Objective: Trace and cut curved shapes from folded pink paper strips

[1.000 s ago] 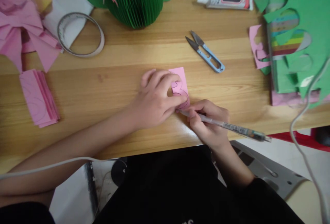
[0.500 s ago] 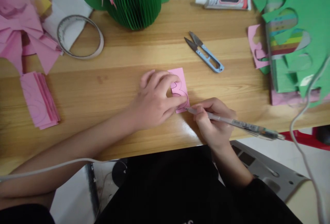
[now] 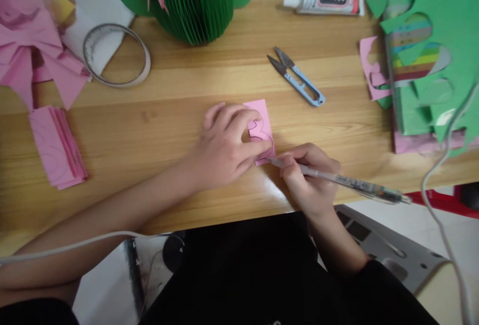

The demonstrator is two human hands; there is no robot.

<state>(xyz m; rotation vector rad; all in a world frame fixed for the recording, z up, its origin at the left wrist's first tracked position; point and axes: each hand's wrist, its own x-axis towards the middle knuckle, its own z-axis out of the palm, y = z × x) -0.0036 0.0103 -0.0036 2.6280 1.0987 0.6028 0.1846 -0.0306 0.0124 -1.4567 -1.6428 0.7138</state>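
A small piece of pink paper [image 3: 265,115] with curved dark outlines drawn on it lies on the wooden table. My left hand [image 3: 228,145] holds it down, thumb and curled fingers pressed on its left part and covering some of the lines. In my right hand [image 3: 310,180] is a slim pen [image 3: 352,181], gripped between thumb and fingers. Its tip touches the paper's lower edge, close to my left thumb. Blue thread snips [image 3: 299,80] lie beyond my hands, blades apart.
At left are a stack of pink paper pieces [image 3: 54,148], a pink paper bow [image 3: 33,41] and a tape roll [image 3: 147,68]. Behind stands a green honeycomb paper ball [image 3: 198,11]. A glue tube [image 3: 329,3] and green cut-out sheets [image 3: 411,110] lie at right, near a white cable [image 3: 437,165].
The pen tip and my right hand have shifted very slightly to the left along the paper's lower edge. My left hand and the paper stay put.
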